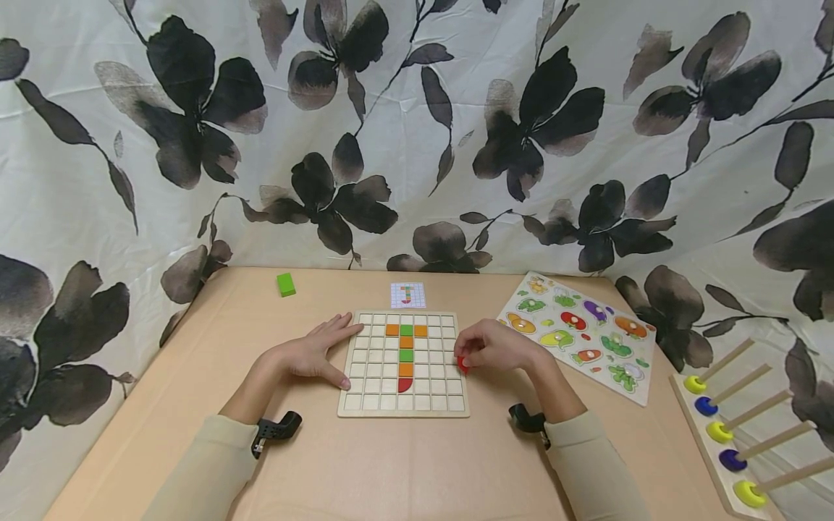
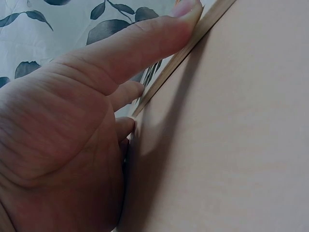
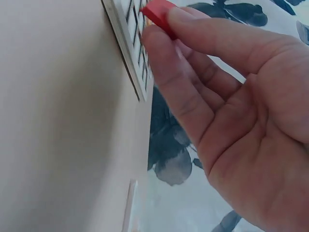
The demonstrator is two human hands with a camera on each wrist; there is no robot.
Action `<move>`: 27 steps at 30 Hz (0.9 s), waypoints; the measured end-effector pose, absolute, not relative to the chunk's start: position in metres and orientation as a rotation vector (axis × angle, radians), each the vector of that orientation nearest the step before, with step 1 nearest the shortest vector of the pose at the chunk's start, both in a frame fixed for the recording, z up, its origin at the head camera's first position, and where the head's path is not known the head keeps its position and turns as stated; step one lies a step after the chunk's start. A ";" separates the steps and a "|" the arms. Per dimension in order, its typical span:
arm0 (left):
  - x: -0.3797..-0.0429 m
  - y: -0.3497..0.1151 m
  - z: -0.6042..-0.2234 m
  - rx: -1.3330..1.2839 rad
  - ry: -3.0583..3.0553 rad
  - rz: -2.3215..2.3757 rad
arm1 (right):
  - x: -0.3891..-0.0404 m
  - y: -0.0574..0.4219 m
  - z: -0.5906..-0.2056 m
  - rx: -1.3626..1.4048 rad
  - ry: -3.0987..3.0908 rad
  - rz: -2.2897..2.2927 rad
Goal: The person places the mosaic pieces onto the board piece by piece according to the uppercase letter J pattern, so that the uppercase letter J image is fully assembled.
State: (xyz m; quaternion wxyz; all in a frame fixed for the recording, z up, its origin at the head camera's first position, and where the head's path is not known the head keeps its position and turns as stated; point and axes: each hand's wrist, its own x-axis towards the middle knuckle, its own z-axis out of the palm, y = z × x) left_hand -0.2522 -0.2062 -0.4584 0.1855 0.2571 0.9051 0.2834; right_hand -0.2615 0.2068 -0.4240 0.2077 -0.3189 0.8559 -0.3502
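A pale wooden grid board [image 1: 371, 403] lies on the table, holding orange and green square tiles in a T-like column. At the column's foot sits a red curved piece [image 1: 405, 385]. My left hand [image 1: 319, 351] rests along the board's left edge, fingers straight; in the left wrist view its thumb [image 2: 159, 36] lies on the rim. At the board's right edge, my right hand [image 1: 498, 346] pinches a red block [image 3: 159, 17] between thumb and index finger, close over the grid. The fingers hide part of that block in the head view.
A small pattern card [image 1: 407, 295] lies behind the board, a green block [image 1: 285, 284] at the back left. To the right is a picture board of vegetables [image 1: 586, 329]. A peg rack [image 1: 723, 463] with yellow and blue rings stands at the right edge.
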 end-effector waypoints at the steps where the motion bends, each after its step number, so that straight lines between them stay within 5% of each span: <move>1: -0.252 -0.206 -0.459 0.723 2.550 0.798 | -0.262 0.205 -0.425 -0.886 2.402 -0.973; 27: -0.251 -0.206 -0.458 0.724 2.554 0.799 | -0.253 0.164 -0.433 -0.899 2.464 -1.199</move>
